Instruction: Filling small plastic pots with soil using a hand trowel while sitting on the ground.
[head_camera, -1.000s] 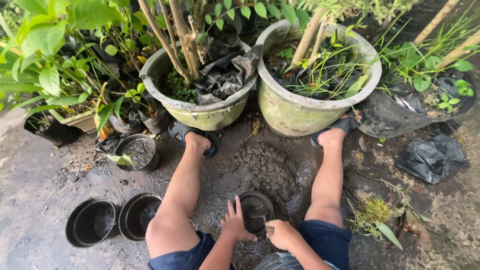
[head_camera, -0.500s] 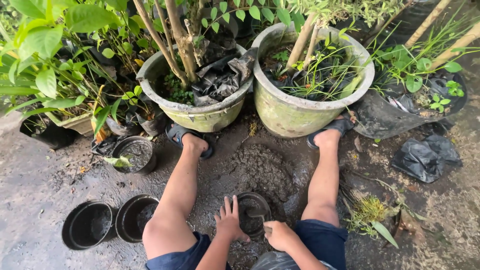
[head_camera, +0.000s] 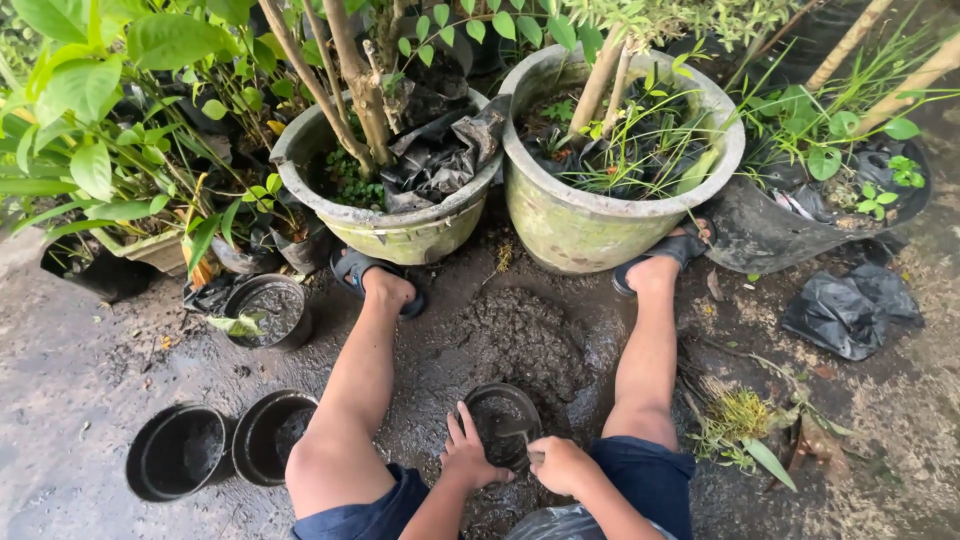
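Head view: left hand (head_camera: 468, 455) spread flat, steadying the pot (head_camera: 502, 424); right hand (head_camera: 562, 465) closed, contents unclear. Best keep pot level beside soil (head_camera: 525, 340).

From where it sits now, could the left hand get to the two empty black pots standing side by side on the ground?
Probably yes. The left hand rests at the small black pot between the legs; the two empty black pots stand just outside the left knee, which it would have to reach around.

Our left hand (head_camera: 468, 455) lies flat with fingers spread, our right hand (head_camera: 562, 466) is curled in a loose fist; both forearms reach forward between our bare knees
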